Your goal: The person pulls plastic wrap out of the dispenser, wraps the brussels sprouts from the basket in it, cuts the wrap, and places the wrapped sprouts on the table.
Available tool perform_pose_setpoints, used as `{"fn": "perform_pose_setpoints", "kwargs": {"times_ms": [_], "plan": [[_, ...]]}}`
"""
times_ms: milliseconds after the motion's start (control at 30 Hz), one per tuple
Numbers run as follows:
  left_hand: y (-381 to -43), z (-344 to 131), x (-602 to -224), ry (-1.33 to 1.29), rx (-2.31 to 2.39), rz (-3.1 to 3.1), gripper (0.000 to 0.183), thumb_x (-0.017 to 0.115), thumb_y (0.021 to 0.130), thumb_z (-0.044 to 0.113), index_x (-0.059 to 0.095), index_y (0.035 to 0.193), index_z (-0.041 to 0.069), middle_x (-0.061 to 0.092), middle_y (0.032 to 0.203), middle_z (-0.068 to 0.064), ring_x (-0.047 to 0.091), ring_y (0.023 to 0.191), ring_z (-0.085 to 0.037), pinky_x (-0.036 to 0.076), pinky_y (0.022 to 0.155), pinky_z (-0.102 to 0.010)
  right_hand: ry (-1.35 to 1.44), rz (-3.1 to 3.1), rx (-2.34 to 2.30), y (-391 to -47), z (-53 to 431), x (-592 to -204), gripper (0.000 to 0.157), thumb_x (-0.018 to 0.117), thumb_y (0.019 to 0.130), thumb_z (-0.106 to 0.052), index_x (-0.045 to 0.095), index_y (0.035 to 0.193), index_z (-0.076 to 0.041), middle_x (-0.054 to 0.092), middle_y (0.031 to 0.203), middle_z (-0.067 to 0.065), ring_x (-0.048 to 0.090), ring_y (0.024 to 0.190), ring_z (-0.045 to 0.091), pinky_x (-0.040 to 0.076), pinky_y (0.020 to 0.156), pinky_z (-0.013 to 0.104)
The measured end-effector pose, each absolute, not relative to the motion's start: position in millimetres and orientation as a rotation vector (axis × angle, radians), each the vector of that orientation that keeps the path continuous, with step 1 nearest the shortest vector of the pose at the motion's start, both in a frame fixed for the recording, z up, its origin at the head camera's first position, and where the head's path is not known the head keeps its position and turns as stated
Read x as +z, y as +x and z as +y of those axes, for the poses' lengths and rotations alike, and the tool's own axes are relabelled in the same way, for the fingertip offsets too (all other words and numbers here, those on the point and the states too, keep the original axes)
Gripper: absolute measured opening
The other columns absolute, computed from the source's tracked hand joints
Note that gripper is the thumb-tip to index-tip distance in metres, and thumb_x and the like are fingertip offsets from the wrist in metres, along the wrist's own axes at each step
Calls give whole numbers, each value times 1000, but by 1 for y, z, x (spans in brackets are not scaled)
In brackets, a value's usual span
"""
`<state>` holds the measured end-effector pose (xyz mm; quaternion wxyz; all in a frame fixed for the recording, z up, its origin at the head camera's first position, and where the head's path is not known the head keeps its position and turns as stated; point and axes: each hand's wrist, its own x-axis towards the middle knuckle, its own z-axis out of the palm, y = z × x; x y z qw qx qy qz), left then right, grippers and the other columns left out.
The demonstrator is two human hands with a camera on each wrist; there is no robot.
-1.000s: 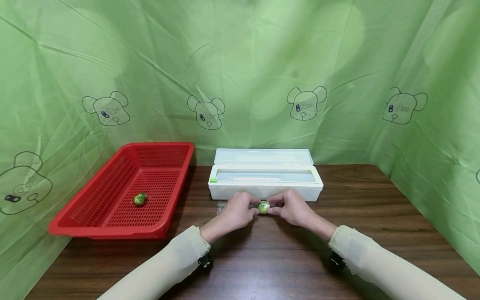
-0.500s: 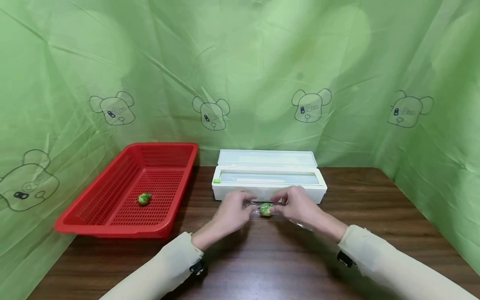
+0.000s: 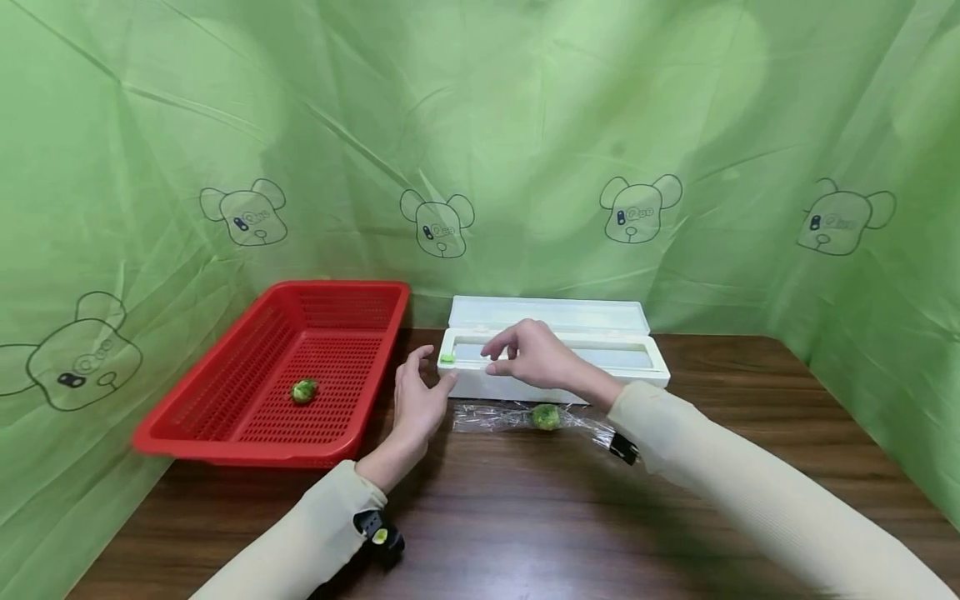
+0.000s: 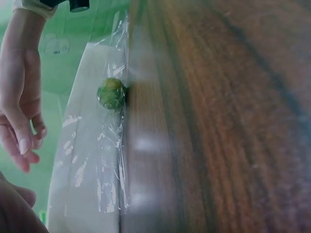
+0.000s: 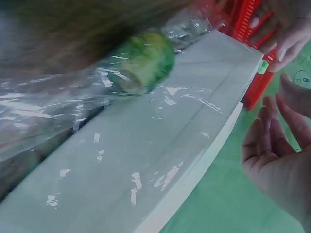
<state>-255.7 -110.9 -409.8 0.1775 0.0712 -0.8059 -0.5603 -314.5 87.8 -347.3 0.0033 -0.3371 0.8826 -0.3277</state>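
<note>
A Brussels sprout (image 3: 546,417) lies on the table in a strip of clear cling film (image 3: 491,417), in front of a white cling film dispenser (image 3: 517,386) with its lid raised. My left hand (image 3: 420,402) is at the dispenser's left end, thumb and fingers spread near the green slider (image 3: 447,359). Over the dispenser's front hovers my right hand (image 3: 536,357), its fingers loosely bent with nothing between them. The right wrist view shows the sprout (image 5: 146,60) under the shiny film, the right hand (image 5: 277,160) off to the side.
A red plastic basket (image 3: 262,452) stands on the left with one more Brussels sprout (image 3: 303,391) inside. Green curtains (image 3: 525,108) with bear drawings enclose the brown wooden table (image 3: 525,517) at the back and sides.
Both hands have let go of the film-wrapped sprout. The left hand has moved left to the dispenser's end; the right has risen up and left over the dispenser. The head view has turned slightly left.
</note>
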Motion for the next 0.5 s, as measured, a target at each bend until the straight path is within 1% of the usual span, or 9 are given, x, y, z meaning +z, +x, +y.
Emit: {"fn": "perform_pose_setpoints", "kwargs": {"times_ms": [67, 133, 233, 333, 500], "plan": [[-261, -112, -412, 211, -1642, -2288, 54, 76, 95, 11, 57, 145, 5, 60, 131, -21, 56, 119, -36, 44, 100, -48, -1069, 2750, -1009, -322, 81, -346, 25, 83, 91, -12, 80, 115, -3, 78, 101, 4, 61, 68, 13, 51, 65, 30], [-265, -112, -414, 217, -1704, -2271, 51, 75, 96, 10, 58, 144, 5, 65, 128, -20, 59, 116, -34, 47, 95, -42, -1069, 2735, -997, -328, 75, -345, 25, 83, 92, -11, 80, 116, -3, 77, 100, 3, 59, 65, 12, 49, 63, 29], [-268, -111, -415, 222, -1817, -2224, 49, 74, 97, 7, 59, 143, 6, 67, 130, -18, 64, 115, -32, 51, 89, -36, -1081, 2700, -988, -336, 68, -343, 26, 81, 93, -10, 79, 118, -3, 76, 99, 4, 56, 61, 10, 47, 60, 27], [-270, -110, -415, 229, -1867, -2191, 48, 74, 97, 5, 60, 143, 6, 67, 130, -19, 66, 113, -32, 51, 84, -31, -1094, 2652, -986, -344, 63, -343, 27, 80, 94, -8, 79, 120, -3, 76, 99, 5, 54, 60, 10, 45, 58, 26], [-272, -110, -415, 269, -1856, -2167, 45, 75, 96, 5, 65, 139, 6, 70, 122, -18, 66, 103, -27, 49, 77, -25, -1133, 2578, -987, -352, 53, -346, 26, 78, 94, -5, 78, 120, -2, 76, 96, 5, 48, 57, 7, 40, 55, 23]]}}
